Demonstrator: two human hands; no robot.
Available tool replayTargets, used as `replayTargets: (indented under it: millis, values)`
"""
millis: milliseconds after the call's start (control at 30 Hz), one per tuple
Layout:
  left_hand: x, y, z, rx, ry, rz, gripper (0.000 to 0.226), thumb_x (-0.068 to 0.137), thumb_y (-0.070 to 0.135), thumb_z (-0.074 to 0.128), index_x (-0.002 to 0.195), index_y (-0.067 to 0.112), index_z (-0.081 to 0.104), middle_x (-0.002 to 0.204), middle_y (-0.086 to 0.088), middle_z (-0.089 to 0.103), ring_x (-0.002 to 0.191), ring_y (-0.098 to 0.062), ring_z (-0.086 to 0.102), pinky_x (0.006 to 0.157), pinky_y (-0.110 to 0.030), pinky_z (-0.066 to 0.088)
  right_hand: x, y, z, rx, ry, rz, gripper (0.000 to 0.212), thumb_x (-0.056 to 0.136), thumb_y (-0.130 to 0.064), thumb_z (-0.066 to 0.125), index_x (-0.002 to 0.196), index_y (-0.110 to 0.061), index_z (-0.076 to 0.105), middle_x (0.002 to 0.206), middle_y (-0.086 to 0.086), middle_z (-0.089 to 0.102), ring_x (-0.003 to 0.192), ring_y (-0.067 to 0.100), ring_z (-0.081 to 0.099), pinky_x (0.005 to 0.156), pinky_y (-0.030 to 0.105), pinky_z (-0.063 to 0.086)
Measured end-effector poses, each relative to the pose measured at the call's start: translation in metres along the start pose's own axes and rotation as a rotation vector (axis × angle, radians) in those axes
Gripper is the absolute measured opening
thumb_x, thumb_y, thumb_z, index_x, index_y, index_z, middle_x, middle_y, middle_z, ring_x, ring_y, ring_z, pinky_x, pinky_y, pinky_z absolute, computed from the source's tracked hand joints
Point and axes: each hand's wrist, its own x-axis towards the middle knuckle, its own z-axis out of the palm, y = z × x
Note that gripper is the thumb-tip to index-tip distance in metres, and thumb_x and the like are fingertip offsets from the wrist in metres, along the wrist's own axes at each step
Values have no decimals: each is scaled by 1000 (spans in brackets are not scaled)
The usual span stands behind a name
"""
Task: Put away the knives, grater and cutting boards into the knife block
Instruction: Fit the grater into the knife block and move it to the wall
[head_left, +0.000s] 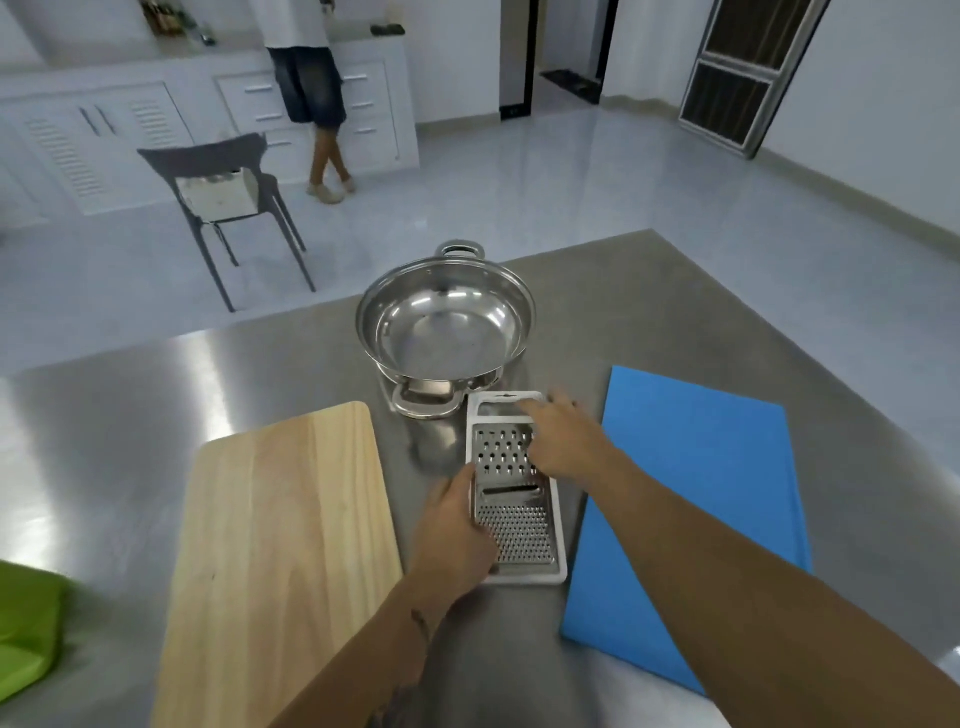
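Both hands were on the grater (514, 499) beside the pot (445, 332): the left hand (454, 525) gripped its side, the right hand (563, 441) lay with fingers straight near the handle, so lifting it seemed next.

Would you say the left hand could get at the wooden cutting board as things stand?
Probably yes. The left hand rests on the grater's near left edge, and the wooden cutting board lies flat right beside it, with nothing on it or between them.
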Motion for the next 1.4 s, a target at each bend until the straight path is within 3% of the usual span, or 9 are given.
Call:
replayTargets:
  millis: [133, 267, 533, 633, 733, 900, 1033, 1267, 1400]
  values:
    - [2, -8, 0, -8, -7, 26, 76, 74, 2, 64, 142, 31, 43, 130, 3, 56, 114, -14, 58, 102, -36, 49, 11, -1, 1, -222, 61, -124, 51, 81, -22, 56, 131, -26, 55, 126, 8, 52, 117, 29, 49, 98, 44, 45]
    - [3, -10, -3, 12, -36, 24, 79, 73, 5, 64, 141, 38, 41, 134, 4, 54, 119, -14, 56, 105, -37, 47, 9, 5, 0, -316, 98, -168, 40, 81, -18, 57, 121, -18, 62, 121, 5, 54, 112, 25, 49, 94, 41, 45]
    - [2, -5, -12, 157, -157, 163, 80, 70, 15, 55, 140, 47, 36, 121, 6, 64, 111, -19, 58, 99, -41, 49, -9, 24, -7, -38, -15, 14, 35, 81, -14, 50, 109, -23, 70, 111, 5, 68, 105, 29, 60, 81, 35, 50]
    - [2, -4, -15, 105, -159, 198, 69, 75, 7, 56, 130, 47, 44, 110, 14, 67, 101, -5, 63, 90, -30, 54, -16, 32, -10, 79, 14, 112, 32, 79, -15, 48, 100, -19, 73, 105, 8, 71, 102, 32, 62, 84, 38, 54]
    - [-1, -2, -20, 34, -80, 204, 70, 82, 0, 55, 134, 46, 45, 117, 18, 62, 103, 1, 61, 88, -16, 49, -23, 34, -14, 190, 89, 179, 29, 78, -18, 43, 91, -20, 69, 99, 8, 71, 98, 33, 62, 80, 39, 54]
    - [-6, -11, -41, -59, 123, 273, 54, 84, -4, 54, 125, 31, 62, 118, 13, 65, 105, -7, 63, 93, -27, 50, -50, 26, -13, 370, 224, 223, 32, 89, -22, 42, 111, -35, 61, 105, 3, 71, 101, 29, 63, 85, 38, 51]
    - [-20, -20, -74, -126, 246, 246, 48, 87, -10, 50, 110, 27, 70, 108, 14, 69, 101, 3, 61, 82, -6, 45, -75, 2, -1, 430, 298, 210, 37, 91, -21, 43, 120, -41, 55, 105, 2, 72, 100, 28, 65, 87, 40, 52]
    - [-60, -52, -145, -272, 438, 161, 45, 87, -13, 45, 103, 18, 73, 102, 3, 72, 97, -11, 63, 76, -5, 40, -112, -94, 16, 498, 404, 163, 25, 92, -15, 50, 107, -30, 63, 88, -10, 66, 86, 14, 63, 74, 28, 46]
    - [-93, -80, -196, -315, 514, 150, 48, 86, -15, 43, 98, 20, 72, 95, 3, 71, 87, -3, 64, 66, 1, 41, -134, -159, 35, 327, 588, 97, 24, 87, -14, 56, 106, -23, 68, 109, -2, 41, 101, 16, 37, 88, 29, 39]
